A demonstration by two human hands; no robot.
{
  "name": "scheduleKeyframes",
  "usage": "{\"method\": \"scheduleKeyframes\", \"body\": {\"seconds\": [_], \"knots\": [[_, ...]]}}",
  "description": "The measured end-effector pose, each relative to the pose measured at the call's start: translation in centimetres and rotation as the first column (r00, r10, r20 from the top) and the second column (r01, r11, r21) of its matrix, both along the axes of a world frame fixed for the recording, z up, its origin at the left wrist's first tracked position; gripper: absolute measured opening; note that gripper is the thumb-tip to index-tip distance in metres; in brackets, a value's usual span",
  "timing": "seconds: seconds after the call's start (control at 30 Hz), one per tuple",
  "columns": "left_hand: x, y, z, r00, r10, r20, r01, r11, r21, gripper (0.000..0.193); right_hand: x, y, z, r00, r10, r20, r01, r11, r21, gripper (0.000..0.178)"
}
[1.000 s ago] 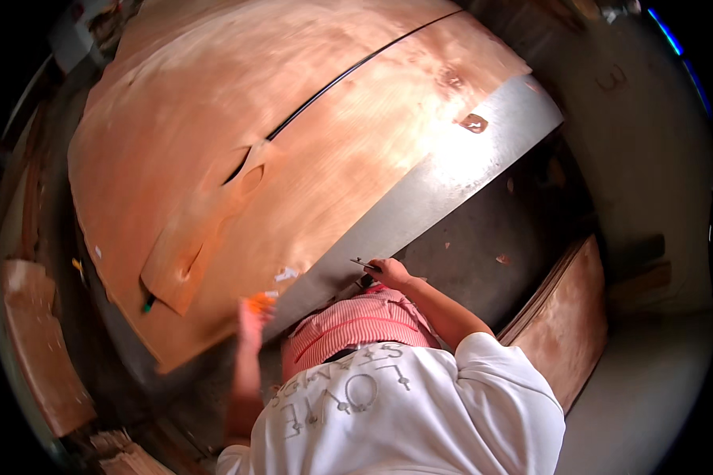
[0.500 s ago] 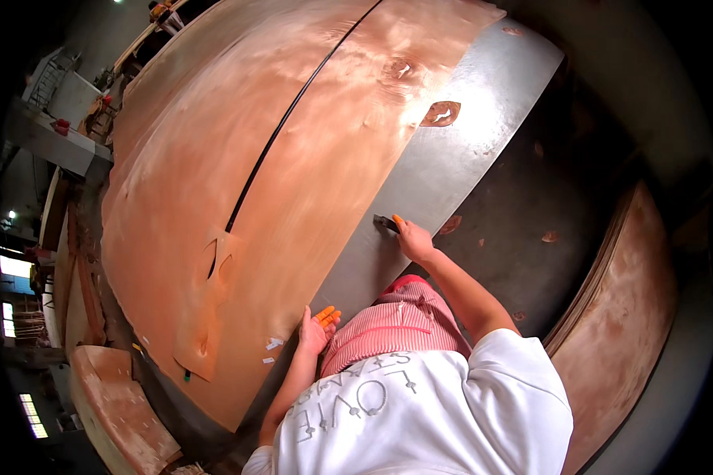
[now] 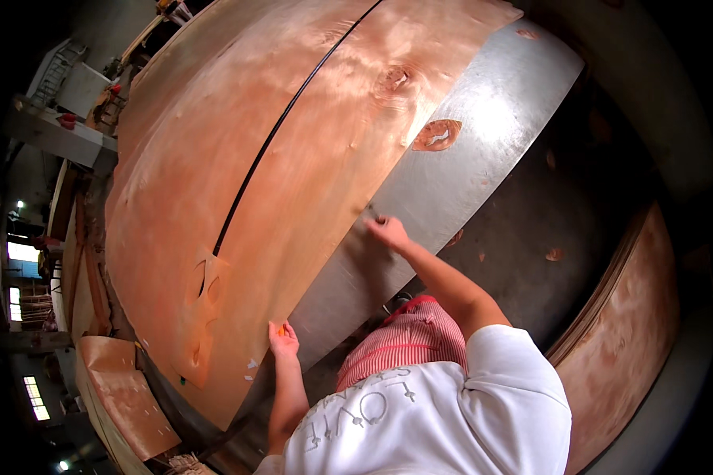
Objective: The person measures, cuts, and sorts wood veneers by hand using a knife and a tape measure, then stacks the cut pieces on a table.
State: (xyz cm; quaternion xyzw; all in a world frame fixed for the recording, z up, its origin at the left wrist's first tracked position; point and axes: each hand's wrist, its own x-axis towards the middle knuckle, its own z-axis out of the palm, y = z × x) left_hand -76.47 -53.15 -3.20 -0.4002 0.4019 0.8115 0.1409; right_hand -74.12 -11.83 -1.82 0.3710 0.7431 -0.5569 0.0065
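A large sheet of tan wood veneer (image 3: 293,198) lies over a grey metal-topped table (image 3: 467,150). My right hand (image 3: 387,232) is closed around a small dark tool (image 3: 367,214), mostly hidden and smeared by motion, at the veneer's right edge. My left hand (image 3: 284,340) is by the same edge, nearer to me, palm up with thumb and loosely bent fingers apart; orange covers show on its fingertips. A veneer scrap with a knot hole (image 3: 436,135) sits at the sheet's edge, farther off. A long black strip (image 3: 281,127) runs along the veneer.
Narrow veneer pieces with holes (image 3: 206,309) lie on the sheet at left, near small white scraps (image 3: 251,365). A stack of veneer sheets (image 3: 626,340) stands at right. More wood (image 3: 131,396) is at lower left. Veneer scraps (image 3: 554,254) litter the dark floor.
My right hand has moved left with the tool to the veneer's edge. My left hand has shifted left and its fingers have bent. The view has shifted slightly.
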Motion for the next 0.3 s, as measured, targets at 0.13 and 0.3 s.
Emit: {"method": "scheduleKeyframes", "body": {"seconds": [0.13, 0.3], "knots": [[-0.2, -0.2, 1.3, 1.0, -0.03, -0.004, 0.029, 0.998, -0.052, 0.036, -5.7, 6.2, 0.3, 0.729, -0.6, -0.33, 0.389, 0.76, -0.521, 0.032], [-0.1, -0.1, 1.7, 1.0, -0.005, 0.021, 0.006, 0.999, -0.041, 0.034, -6.9, 8.7, -0.3, 0.823, -0.509, -0.254, 0.469, 0.86, -0.202, 0.023]]}}
